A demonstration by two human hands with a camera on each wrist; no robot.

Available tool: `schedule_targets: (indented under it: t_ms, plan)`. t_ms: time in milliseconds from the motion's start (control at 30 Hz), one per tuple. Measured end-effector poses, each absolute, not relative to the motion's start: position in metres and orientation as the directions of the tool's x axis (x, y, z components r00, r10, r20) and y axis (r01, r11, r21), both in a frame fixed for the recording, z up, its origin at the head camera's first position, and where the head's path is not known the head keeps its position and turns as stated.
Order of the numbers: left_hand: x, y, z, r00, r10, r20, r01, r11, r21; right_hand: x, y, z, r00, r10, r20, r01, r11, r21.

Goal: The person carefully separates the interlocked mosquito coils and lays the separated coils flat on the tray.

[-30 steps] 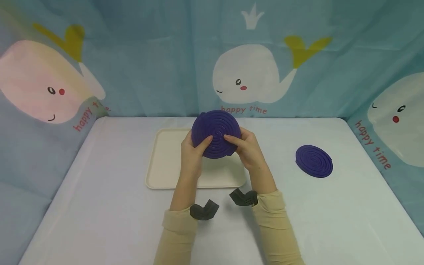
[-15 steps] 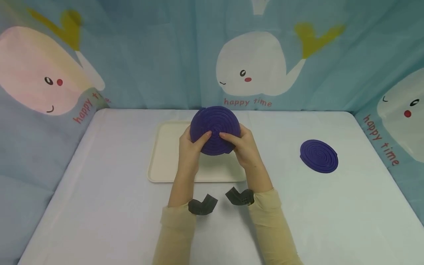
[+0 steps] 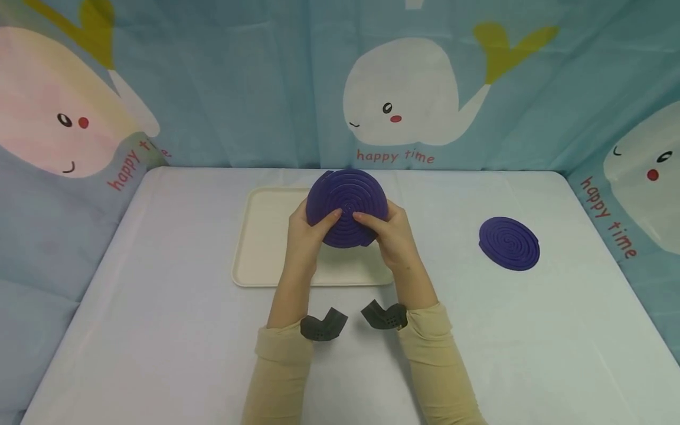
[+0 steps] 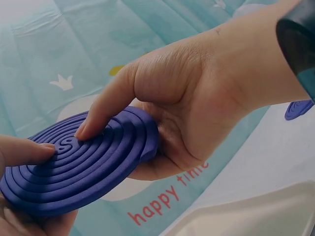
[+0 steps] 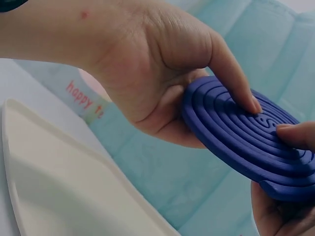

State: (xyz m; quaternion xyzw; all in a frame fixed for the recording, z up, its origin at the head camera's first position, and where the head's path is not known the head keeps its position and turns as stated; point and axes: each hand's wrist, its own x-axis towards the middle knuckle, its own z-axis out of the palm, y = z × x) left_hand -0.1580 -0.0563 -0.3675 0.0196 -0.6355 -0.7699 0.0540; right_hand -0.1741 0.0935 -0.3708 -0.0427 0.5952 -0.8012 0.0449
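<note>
A round purple-blue coaster with spiral grooves is held up above the tray, its grooved face towards me. My left hand grips its left side, and my right hand grips the right. Both thumbs press on the face near the centre, their tips slightly apart, as the left wrist view shows on the coaster. The other fingers reach behind the disc and are mostly hidden. In the right wrist view the coaster tilts between the two hands. A second, similar coaster lies flat on the table to the right.
The cream rectangular tray lies on the white table below and behind the hands. Blue curtains printed with whales rise along the table's back and sides. A black wrist device sits at the left cuff, another black device at the right.
Both hands keep the coaster gripped in nearly the same place. The view has tipped down a little, so the table and tray sit higher in frame.
</note>
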Motion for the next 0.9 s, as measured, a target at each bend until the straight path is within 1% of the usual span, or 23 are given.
schedule_targets:
  t_ms: [233,533,900]
  plan:
    - [-0.1578,-0.0557,-0.3677,-0.994,-0.099,0.041,0.061,-0.212,0.975,-0.1740,0.0921,-0.3716,-0.993,-0.101,0.063,-0.032,-0.280,-0.959]
    - [-0.1575,-0.0556,-0.3663,-0.994,-0.095,0.059,0.080,-0.233,0.969,-0.1737,0.0924,-0.3702,-0.994,-0.086,0.063,-0.037,-0.277,-0.960]
    - [-0.1591,-0.0564,-0.3679,-0.995,-0.096,0.037,0.060,-0.240,0.969,-0.1744,0.0917,-0.3715,-0.995,-0.062,0.074,-0.052,-0.296,-0.954]
